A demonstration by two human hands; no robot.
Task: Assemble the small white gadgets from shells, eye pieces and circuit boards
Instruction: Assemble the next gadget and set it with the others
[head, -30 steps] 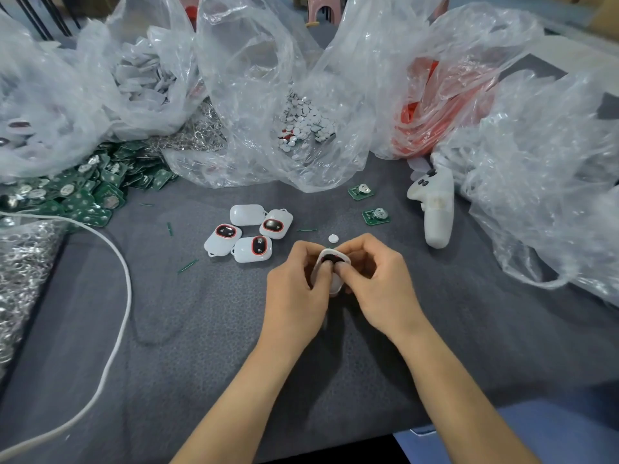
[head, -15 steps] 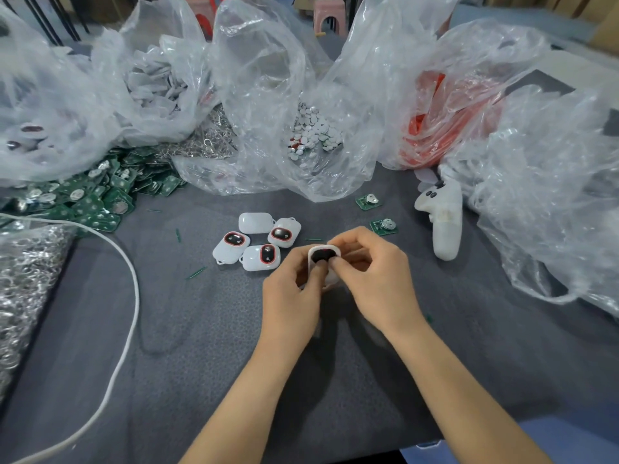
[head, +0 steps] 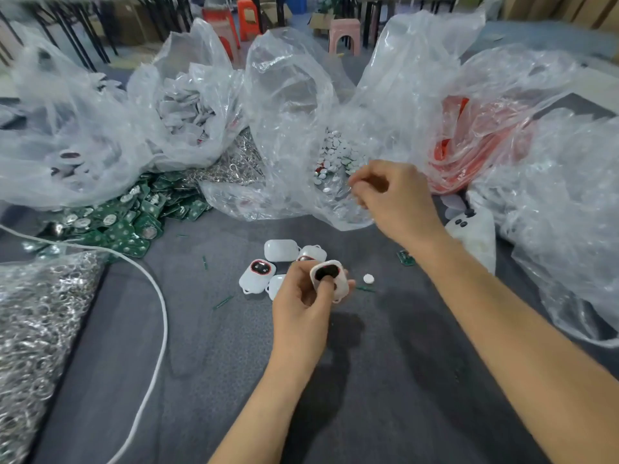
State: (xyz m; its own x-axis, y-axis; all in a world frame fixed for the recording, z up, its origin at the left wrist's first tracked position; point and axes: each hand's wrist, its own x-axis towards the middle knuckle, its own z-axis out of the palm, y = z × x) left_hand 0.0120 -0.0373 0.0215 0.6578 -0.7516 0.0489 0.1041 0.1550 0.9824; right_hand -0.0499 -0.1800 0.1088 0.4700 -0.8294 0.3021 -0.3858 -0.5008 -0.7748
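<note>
White shell (head: 338, 285) w/ dark eye piece (head: 326, 272) in is held up off the grey cloth (head: 201, 363) by the left hand (head: 301, 296), thumb & fingers clamped on it. Right hand (head: 395, 195) is at the bag of small discs (head: 291, 128), fingers curled close; can't tell if they pinch anything. 4 gadgets (head: 259, 272) beside the left hand look done; this 1 prob needs a board, w/ heaps of circuit boards (head: 127, 222) left.
</note>
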